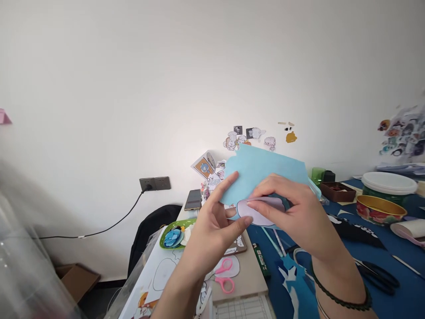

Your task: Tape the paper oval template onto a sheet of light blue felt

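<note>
Both my hands are raised over the table, holding a light blue sheet of paper [262, 161] with a wavy cut edge at its upper left. A rounded lavender paper piece [244, 211] with a dark outline lies against the sheet's lower part. My left hand [209, 235] grips the papers from the left, its thumb on the lavender piece's lower edge and its index finger against the blue sheet. Pinched between the thumb and fingers of my right hand [295, 204] is the lavender piece's upper edge, which looks folded or lifted there.
Below my hands lie pink-handled scissors [223, 280]. A green tray [162, 239] of paper cutouts and a phone [193, 200] are to the left. Blue paper scraps [295, 281], black scissors [378, 275], a gold-rimmed tin [381, 212] and a white-lidded tub [388, 182] are on the right.
</note>
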